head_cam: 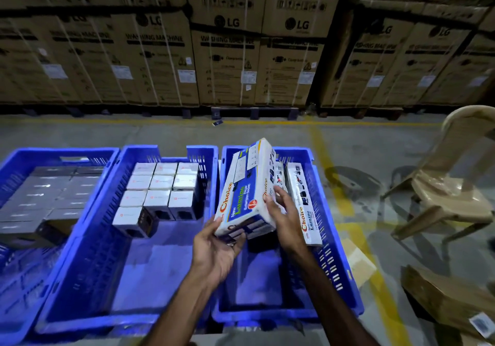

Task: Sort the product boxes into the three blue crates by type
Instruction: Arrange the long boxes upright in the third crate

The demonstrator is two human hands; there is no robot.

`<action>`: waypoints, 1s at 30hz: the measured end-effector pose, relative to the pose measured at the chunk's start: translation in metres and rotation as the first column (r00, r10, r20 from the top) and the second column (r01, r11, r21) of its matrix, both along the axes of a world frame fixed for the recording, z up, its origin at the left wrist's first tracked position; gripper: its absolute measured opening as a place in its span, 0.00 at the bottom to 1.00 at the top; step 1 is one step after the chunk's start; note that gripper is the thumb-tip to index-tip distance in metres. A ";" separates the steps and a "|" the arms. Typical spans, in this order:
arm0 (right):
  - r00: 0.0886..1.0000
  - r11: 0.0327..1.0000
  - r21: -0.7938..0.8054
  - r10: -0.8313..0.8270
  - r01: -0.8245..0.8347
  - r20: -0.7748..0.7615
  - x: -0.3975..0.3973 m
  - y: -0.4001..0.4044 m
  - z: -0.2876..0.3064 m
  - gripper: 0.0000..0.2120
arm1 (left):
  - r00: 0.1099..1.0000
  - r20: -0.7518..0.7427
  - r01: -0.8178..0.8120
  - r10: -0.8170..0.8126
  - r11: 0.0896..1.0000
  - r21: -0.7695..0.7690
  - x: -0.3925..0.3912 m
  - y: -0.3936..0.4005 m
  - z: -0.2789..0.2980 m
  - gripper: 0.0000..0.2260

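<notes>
1. The Choice box (pixel 247 187), a long white carton, hangs tilted above the right crate (pixel 340 273), its far end raised and its near end low between the two hands.
2. The left hand (pixel 217 249) cups the near bottom corner from beneath, fingers curled under it; the right hand (pixel 281 211) presses its fingers along the right long face. Both grips are on the box, neither wide.
3. It looks light and stiff to me, thin card with a smooth printed skin that may slide, so the corners and long edges seem the safest places to hold; squeezing the broad faces could dent them.
4. Other Choice boxes (pixel 302 201) stand on edge against the right wall of that crate, just beside the held one. The near half of the crate floor is bare, and the slot to the left of the standing boxes looks wide enough for this one.
5. The crate's left wall and the standing boxes bound that slot on either side; I would lower the box straight rather than slanted.
6. The middle crate (pixel 88 278) carries rows of small white boxes (pixel 158 195) at its far end; the left crate (pixel 16 265) has flat grey boxes (pixel 45 198).
7. Beyond, on the concrete floor, a beige chair (pixel 450 185) stands to the right, well apart, and stacked cartons (pixel 227 45) line the back.
</notes>
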State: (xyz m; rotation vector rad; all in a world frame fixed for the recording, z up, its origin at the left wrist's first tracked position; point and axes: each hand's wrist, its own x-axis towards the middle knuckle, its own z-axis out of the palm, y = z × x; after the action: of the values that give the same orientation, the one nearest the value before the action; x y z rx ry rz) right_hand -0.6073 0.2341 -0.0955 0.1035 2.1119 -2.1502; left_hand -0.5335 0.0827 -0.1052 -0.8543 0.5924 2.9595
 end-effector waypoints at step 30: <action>0.973 0.305 0.952 0.207 0.030 -0.097 0.046 -0.004 -0.048 0.30 | 0.780 0.412 0.620 -0.471 0.667 -0.412 -0.039 0.028 -0.048 0.16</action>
State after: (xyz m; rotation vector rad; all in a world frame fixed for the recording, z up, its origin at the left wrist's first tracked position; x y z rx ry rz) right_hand -0.5613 0.2302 -0.1434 -0.1452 3.0992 -0.5034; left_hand -0.5727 0.1110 -0.1532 -0.8711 1.3993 2.0878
